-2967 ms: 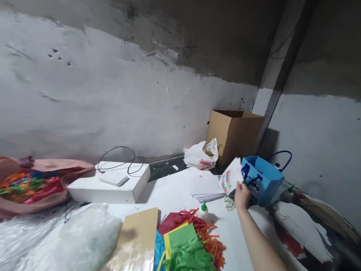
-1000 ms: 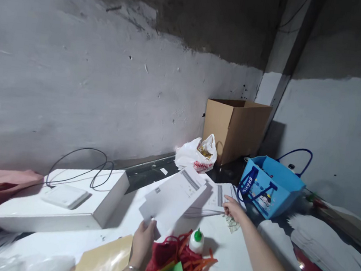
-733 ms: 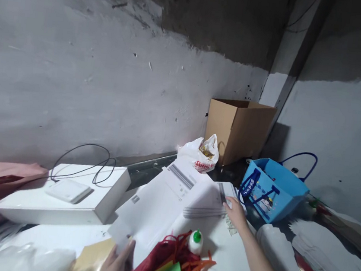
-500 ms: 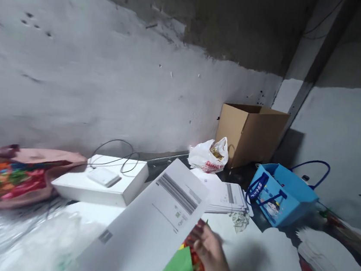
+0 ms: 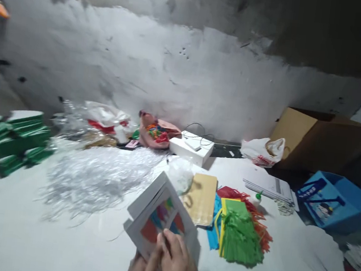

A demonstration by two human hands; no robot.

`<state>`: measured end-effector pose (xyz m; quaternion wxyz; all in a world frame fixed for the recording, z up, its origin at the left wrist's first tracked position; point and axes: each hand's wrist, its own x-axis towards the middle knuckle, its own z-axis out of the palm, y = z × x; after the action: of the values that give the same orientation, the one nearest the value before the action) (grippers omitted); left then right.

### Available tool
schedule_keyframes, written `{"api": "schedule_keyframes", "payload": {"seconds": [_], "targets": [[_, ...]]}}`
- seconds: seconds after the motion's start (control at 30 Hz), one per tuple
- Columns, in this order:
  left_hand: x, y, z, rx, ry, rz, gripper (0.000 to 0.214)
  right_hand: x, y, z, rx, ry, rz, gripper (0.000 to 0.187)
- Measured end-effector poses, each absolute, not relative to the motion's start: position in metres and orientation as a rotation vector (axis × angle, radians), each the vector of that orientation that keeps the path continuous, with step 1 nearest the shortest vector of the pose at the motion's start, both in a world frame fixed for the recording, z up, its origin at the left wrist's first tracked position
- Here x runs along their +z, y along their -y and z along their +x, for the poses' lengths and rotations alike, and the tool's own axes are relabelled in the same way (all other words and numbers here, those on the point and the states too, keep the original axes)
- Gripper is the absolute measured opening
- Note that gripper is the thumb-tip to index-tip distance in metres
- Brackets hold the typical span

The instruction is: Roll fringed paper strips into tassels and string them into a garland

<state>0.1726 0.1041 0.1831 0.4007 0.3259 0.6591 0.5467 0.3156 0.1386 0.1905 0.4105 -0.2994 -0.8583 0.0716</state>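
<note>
Low in the middle of the head view, a folded white card (image 5: 146, 207) with a printed picture in red, blue, pink and green is tilted above the table. My left hand (image 5: 143, 270) is closed on its lower edge. My right hand (image 5: 180, 266) pinches the same card from the right, the fingertips of both hands close together. Just beyond it lies a tan rectangular pad (image 5: 204, 199). To the right are green fringed strips (image 5: 242, 238), with red, orange, yellow and blue pieces under and around them. A small green-capped bottle (image 5: 256, 199) stands behind the strips.
Clear plastic strands (image 5: 97, 178) spread across the left of the white table (image 5: 41, 241). Stacks of green-edged pieces (image 5: 23, 139) stand at far left. Along the wall are a pink bag (image 5: 146, 134), a white box (image 5: 198, 152), a cardboard box (image 5: 293, 135) and a blue bag (image 5: 351, 207).
My view has swung left and back, showing more table. The large printed sheet held up close is gone from the foreground. My right hand, earlier spread beside it, now grips the folded card.
</note>
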Motion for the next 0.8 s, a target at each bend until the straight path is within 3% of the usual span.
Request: {"api": "schedule_keyframes", "payload": {"seconds": [0.13, 0.33, 0.57, 0.73, 0.8], "targets": [[0.201, -0.057, 0.098, 1.373, -1.489, 0.690, 0.064, 0.219, -0.106, 0.297, 0.311, 2.208, -0.608, 0.054], [0.214, -0.008, 0.027, 1.128, -1.302, 0.831, 0.055, 0.266, -0.095, 0.243, 0.213, 2.244, -0.589, 0.052], [0.221, 0.005, -0.001, 1.015, -1.237, 1.046, 0.056, 0.267, -0.075, 0.185, 0.363, 2.226, -0.761, 0.037], [0.214, 0.001, -0.013, 0.994, -1.178, 1.074, 0.048, 0.282, -0.075, 0.182, 0.623, 2.173, -0.839, 0.012], [0.211, -0.005, -0.016, 1.056, -1.186, 1.024, 0.044, 0.290, -0.080, 0.186, 0.578, 2.134, -0.832, 0.016]]}}
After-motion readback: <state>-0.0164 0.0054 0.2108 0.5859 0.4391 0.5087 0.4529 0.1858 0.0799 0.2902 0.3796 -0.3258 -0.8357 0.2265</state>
